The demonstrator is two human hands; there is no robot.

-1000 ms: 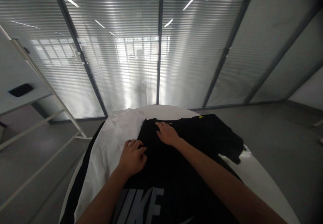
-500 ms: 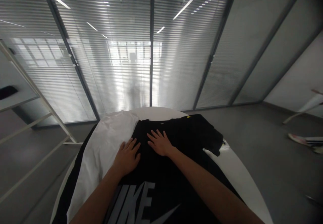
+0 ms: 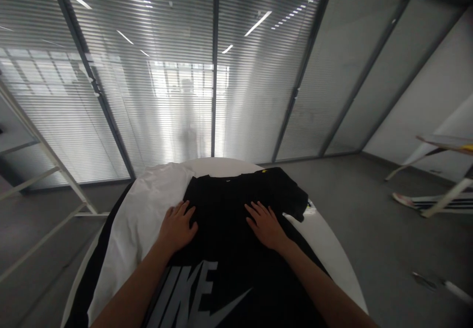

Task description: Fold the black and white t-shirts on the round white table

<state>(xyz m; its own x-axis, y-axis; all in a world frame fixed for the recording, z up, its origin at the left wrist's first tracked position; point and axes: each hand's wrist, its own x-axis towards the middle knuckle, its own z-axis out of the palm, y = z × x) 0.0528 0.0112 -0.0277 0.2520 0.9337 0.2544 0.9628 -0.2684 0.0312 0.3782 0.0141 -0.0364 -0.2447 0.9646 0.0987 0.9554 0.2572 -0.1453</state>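
Black short-sleeved T-shirt with grey printed lettering [image 3: 221, 219] lies spread, print up, on the rounded white desk [image 3: 329, 244], beside wrinkled white fabric [image 3: 142, 205]. Your left hand [image 3: 179, 227] rests at its left edge, your right hand [image 3: 268, 227] farther right on it; both are released, fingers loosely spread.

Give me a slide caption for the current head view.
Left hand at the edge, right hand palm down, on a black T-shirt spread beside a white garment on a white table.
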